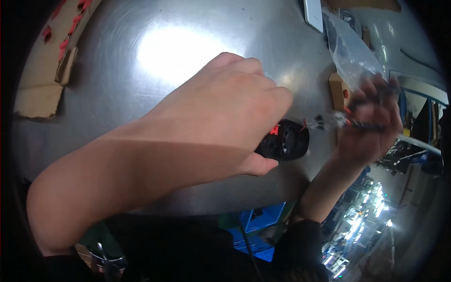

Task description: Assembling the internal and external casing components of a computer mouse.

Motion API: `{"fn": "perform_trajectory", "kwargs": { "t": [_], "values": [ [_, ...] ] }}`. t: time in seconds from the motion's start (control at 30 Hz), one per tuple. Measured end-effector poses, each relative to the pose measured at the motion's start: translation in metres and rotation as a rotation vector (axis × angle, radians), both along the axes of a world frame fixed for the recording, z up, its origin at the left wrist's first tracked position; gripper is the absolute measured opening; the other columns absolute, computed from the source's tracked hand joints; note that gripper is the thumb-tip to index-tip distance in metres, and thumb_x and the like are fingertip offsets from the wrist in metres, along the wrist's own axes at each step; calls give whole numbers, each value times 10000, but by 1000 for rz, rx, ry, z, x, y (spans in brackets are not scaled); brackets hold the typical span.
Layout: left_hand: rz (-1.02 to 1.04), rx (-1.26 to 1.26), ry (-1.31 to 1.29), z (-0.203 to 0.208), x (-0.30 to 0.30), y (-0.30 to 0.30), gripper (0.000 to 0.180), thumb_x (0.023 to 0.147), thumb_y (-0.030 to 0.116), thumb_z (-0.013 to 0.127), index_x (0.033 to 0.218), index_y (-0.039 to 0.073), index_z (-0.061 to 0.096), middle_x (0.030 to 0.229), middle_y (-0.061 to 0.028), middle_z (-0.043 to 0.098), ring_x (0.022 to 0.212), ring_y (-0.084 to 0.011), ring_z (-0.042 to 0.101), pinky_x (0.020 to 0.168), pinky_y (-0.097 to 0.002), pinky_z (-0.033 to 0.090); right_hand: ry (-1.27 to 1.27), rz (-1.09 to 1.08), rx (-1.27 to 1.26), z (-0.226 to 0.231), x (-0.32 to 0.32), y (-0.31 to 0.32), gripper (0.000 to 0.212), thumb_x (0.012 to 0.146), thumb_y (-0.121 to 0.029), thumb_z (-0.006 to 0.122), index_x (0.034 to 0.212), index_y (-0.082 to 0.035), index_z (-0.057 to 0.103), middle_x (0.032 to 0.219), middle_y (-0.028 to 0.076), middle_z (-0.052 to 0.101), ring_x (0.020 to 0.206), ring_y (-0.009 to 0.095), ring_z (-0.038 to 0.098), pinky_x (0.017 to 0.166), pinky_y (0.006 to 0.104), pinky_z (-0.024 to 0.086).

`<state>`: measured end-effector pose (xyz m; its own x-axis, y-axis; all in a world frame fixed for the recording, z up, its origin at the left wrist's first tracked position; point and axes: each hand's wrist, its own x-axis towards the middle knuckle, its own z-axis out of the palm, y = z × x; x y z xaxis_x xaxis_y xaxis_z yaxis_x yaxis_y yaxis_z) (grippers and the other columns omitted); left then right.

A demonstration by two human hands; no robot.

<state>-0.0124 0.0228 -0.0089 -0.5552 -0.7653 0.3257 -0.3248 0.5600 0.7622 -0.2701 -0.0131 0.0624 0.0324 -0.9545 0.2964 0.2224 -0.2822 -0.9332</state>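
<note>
black fan unit (296,141) gripped in left hand (244,101), near the near right corner of the metal surface (112,84).

the left hand enclosed the unit's left portion in a narrow grip, thumb along its near side; the other fingertips were hidden. a red part (274,129) showed on the unit beside the hand. the right hand (373,113) was raised toward the right edge, palm visible and fingers curled; motion blur obscured the dark slender item (369,125) across it, so its grip could not be told. a clear bag (350,49) and a white flat device (314,15) were located toward the far right corner, a cardboard box (37,99) at the left edge.
</note>
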Motion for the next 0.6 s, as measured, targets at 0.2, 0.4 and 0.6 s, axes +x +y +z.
{"fn": "perform_trajectory", "kwargs": {
  "t": [0.2, 0.4, 0.6],
  "values": [
    [-1, -45, 7, -4, -6, 1, 381, 718, 224, 890, 919, 81, 600, 896, -80, 615, 984, -297, 584, 991, -426, 430, -204, 206, -447, 1, 53, 57, 391, 852, -330, 860, 1077, -127, 612, 853, -40, 505, 742, 109, 443, 664, 271, 359],
    [-6, -43, -5, -4, -4, 3, 413, 706, 217, 899, 932, 76, 584, 915, -84, 619, 994, -303, 581, 1005, -432, 428, -115, 287, -271, -17, 57, 39, 465, 912, -441, 805, 1166, -120, 585, 827, -48, 472, 699, 77, 398, 598, 240, 334],
    [-19, -23, -8, -4, -7, 2, 418, 703, 212, 900, 927, 75, 575, 924, -88, 623, 1005, -310, 582, 1012, -434, 425, -124, 358, -273, -19, 56, 43, 448, 910, -414, 813, 1173, -122, 597, 822, -49, 471, 691, 75, 396, 599, 234, 337]
  ]
}}
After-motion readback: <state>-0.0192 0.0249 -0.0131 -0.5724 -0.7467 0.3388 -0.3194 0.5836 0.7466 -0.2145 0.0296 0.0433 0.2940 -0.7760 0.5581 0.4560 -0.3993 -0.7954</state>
